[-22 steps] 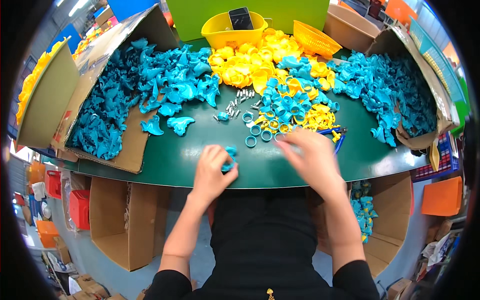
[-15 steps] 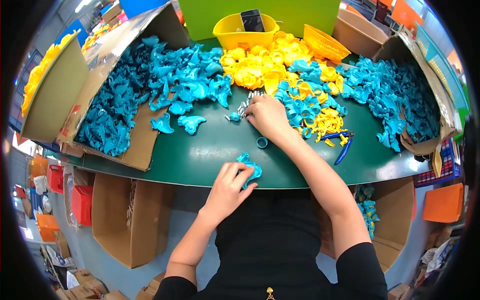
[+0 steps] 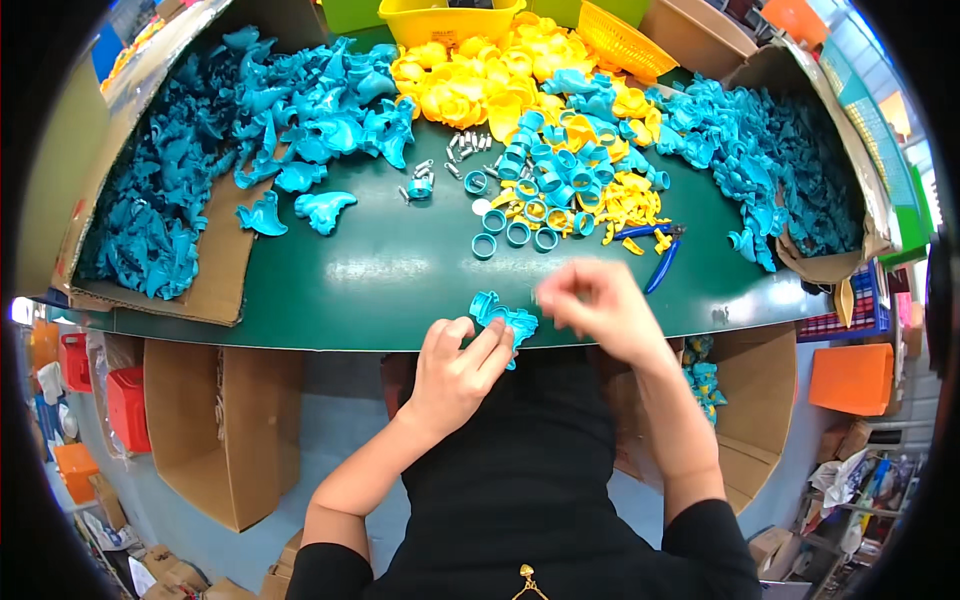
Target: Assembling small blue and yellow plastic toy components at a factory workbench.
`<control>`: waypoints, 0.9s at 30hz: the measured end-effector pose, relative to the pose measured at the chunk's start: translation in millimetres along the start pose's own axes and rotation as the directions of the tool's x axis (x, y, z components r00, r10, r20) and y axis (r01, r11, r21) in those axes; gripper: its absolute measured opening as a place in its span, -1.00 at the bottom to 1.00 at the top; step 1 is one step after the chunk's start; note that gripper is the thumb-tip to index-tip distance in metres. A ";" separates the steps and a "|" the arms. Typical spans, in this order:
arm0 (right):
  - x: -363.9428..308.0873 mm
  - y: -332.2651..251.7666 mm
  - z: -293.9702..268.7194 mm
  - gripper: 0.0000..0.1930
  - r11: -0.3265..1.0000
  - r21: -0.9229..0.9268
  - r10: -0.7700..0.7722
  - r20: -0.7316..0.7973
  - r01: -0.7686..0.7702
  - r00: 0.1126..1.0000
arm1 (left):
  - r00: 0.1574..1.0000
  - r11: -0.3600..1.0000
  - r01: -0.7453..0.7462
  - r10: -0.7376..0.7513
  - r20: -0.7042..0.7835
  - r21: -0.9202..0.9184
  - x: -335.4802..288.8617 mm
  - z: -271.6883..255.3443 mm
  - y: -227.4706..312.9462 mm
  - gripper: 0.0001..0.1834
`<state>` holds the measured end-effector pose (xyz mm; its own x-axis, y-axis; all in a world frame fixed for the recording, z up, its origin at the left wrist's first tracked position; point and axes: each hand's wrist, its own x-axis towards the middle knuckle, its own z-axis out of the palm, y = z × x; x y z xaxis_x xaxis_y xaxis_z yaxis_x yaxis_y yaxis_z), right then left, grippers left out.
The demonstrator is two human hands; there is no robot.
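We take the teal moulded piece (image 3: 490, 305) as the centre of our clock, with twelve toward the far side of the green table (image 3: 380, 270). It sits at the near edge of the tabletop. From seven to eight o'clock our left hand (image 3: 460, 372) comes in, fingers clamped on the piece and partly covering it. Between two and three o'clock our right hand (image 3: 592, 305) is just beside it, apart from the piece; it is blurred, its fingers curled in toward the thumb, and we cannot tell whether they are together or have anything between them.

Toward twelve we have teal rings (image 3: 580, 178), some standing loose in front of their pile, and before twelve a scatter of small silver metal parts (image 3: 484, 143). Small yellow parts (image 3: 630, 205) lie between one and two, and blue-handled pliers (image 3: 662, 270) at two. Farther off at twelve we see heaped yellow shells (image 3: 460, 95), with a yellow tub (image 3: 440, 25) behind them and a yellow basket (image 3: 625, 45) at one. A heap of teal shells (image 3: 330, 115) spreads between ten and eleven, two loose ones at ten; at two, a cardboard box (image 3: 875, 190) lies on its side, teal pieces (image 3: 770, 165) spilling from it.
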<state>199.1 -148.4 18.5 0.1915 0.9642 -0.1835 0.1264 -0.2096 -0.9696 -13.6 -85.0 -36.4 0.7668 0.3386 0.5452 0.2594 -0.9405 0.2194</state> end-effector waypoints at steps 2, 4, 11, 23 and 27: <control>-27.9 25.2 6.7 -0.86 0.975 0.170 0.148 -0.019 -0.143 0.989 | 0.993 0.995 -0.071 0.078 -0.089 0.074 4.0 3.8 0.2 -0.71; -33.0 36.8 11.5 -0.86 0.959 0.246 0.153 -0.047 -0.137 0.987 | 0.995 0.995 -0.082 0.085 -0.051 0.059 8.8 1.8 -0.2 -0.77; -32.3 40.8 15.8 -0.88 0.950 0.294 0.140 -0.098 -0.106 0.985 | 0.995 0.995 -0.101 0.102 -0.008 0.024 11.3 4.6 -1.1 -0.88; -6.7 10.0 -3.7 -0.75 0.953 0.079 0.283 0.103 -0.291 0.954 | 0.982 0.999 -0.036 0.028 -0.189 -0.038 2.6 24.8 -5.5 -0.76; -12.3 19.3 -23.2 -0.86 0.978 -0.203 -0.034 -0.391 -0.050 0.920 | 1.000 1.000 0.005 -0.005 0.005 -0.002 5.4 8.9 0.9 -0.64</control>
<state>221.8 -168.1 5.8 0.5527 0.8302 -0.0723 0.3117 -0.2865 -0.9060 -4.0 -84.3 -40.4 0.7687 0.3434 0.5397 0.2622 -0.9387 0.2239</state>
